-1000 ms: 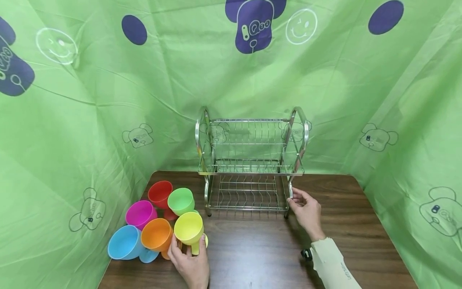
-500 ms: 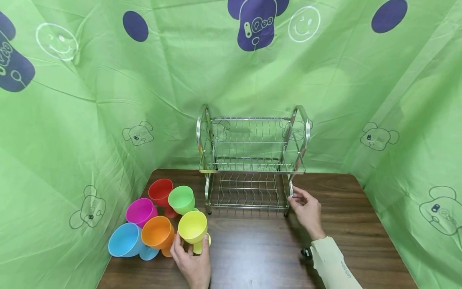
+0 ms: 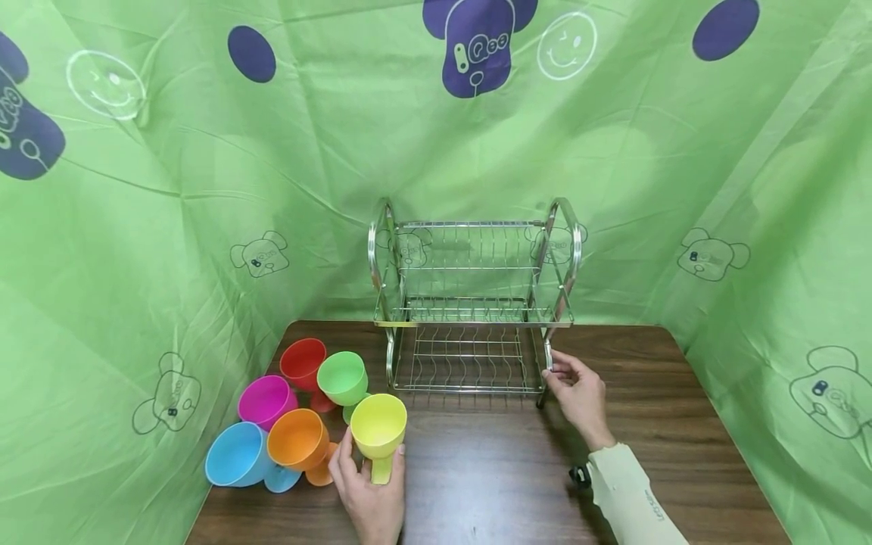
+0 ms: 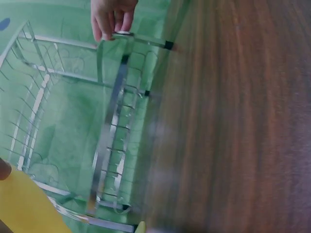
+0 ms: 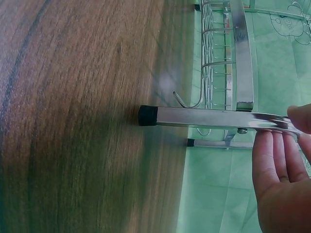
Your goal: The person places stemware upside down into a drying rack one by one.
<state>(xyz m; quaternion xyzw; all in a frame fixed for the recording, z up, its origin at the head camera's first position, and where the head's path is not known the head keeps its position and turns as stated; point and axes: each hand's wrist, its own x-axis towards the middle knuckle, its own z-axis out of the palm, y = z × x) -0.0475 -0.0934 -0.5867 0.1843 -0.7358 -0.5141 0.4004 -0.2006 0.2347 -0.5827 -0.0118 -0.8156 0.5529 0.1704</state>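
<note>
In the head view my left hand (image 3: 373,496) holds a yellow stemmed dessert cup (image 3: 378,425), thumb and fingers around its lower part. The cup's mouth faces up and its base is mostly hidden. Part of this yellow cup (image 4: 29,206) also fills the lower left corner of the left wrist view. A two-tier metal dish rack (image 3: 473,325) stands at the back of the table. My right hand (image 3: 579,395) grips its right side frame low down. Close up in the right wrist view, fingers and thumb of the right hand (image 5: 282,189) pinch the flat metal leg (image 5: 199,117).
Left of the yellow cup stand several stemmed cups: red (image 3: 302,363), green (image 3: 342,377), magenta (image 3: 266,401), orange (image 3: 297,439) and blue (image 3: 235,454). They crowd the left edge of the wooden table (image 3: 470,484). A green cloth (image 3: 327,136) hangs behind and at both sides.
My left hand has carried the yellow cup to the right, away from the orange cup and slightly up in the view. The right hand keeps its hold on the rack.
</note>
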